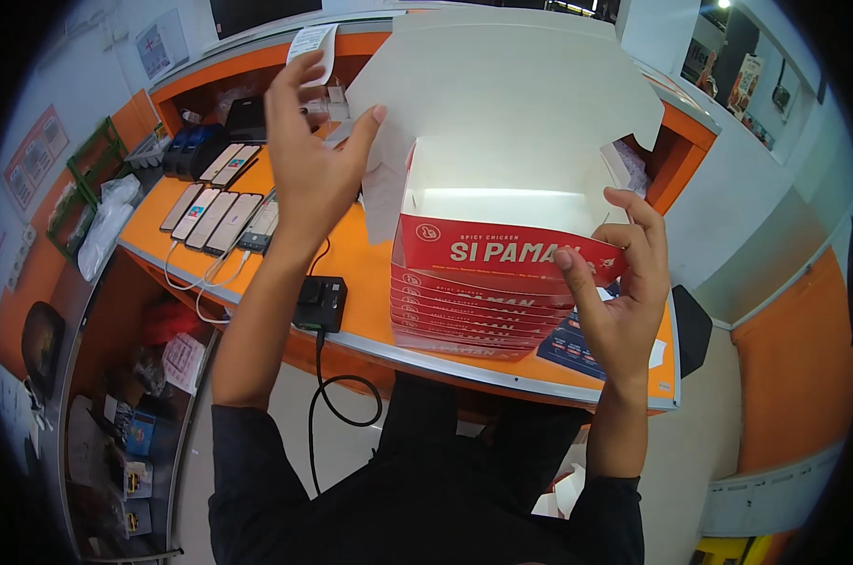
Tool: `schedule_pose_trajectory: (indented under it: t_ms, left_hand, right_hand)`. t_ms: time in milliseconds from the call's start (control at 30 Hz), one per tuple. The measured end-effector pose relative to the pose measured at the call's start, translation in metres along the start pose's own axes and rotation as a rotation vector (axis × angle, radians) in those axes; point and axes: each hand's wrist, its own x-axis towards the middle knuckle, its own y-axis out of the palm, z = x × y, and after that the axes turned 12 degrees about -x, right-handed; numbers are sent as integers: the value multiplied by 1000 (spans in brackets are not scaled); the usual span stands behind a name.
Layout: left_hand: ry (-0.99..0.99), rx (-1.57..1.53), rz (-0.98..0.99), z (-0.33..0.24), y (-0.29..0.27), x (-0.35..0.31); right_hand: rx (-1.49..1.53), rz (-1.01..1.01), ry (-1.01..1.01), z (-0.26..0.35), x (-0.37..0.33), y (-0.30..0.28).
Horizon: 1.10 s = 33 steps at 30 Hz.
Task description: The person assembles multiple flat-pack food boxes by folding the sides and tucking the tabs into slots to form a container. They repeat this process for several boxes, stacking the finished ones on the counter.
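An open red-and-white cardboard food box [445,247] stands on top of a stack of nested red boxes [473,325] on the orange counter. Its large white lid [511,80] is raised at the back, and the inside shows bare white. My right hand [629,292] grips the front right corner, thumb against the red front wall and fingers over the right side. Beside the lid's left edge, my left hand [318,151] is raised with its fingers apart. Its thumb tip is close to the lid's side flap; whether they touch I cannot tell.
Several phones [230,221] with white cables lie on the orange counter [360,311] to the left. A black adapter [321,303] with a hanging cable sits near the front edge. Blue printed sheets [572,348] lie right of the stack. A paper slip [313,47] shows at the back.
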Motion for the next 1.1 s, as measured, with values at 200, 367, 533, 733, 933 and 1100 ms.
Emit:
schedule_pose_trajectory:
  t_ms: [200,367,533,733,933,1100]
  left_hand:
    - [229,-224,635,-75,-14,-12]
    - [99,-122,920,-93,-4,-16]
    - [90,-167,1138,-116,22,-14]
    - [158,-189,1178,-102,31,1]
    - [135,-209,1070,-108,21,4]
    - [200,-150,1137,-109,20,3]
  right_hand:
    - [-45,36,26,11,0,3]
    - [-135,19,-182,6,0,4]
    - [202,102,-87,6,-10,-2]
    - [530,262,52,-11,-7,-1]
    - [594,246,197,-8,-5,14]
    - [612,304,361,-10,-12,13]
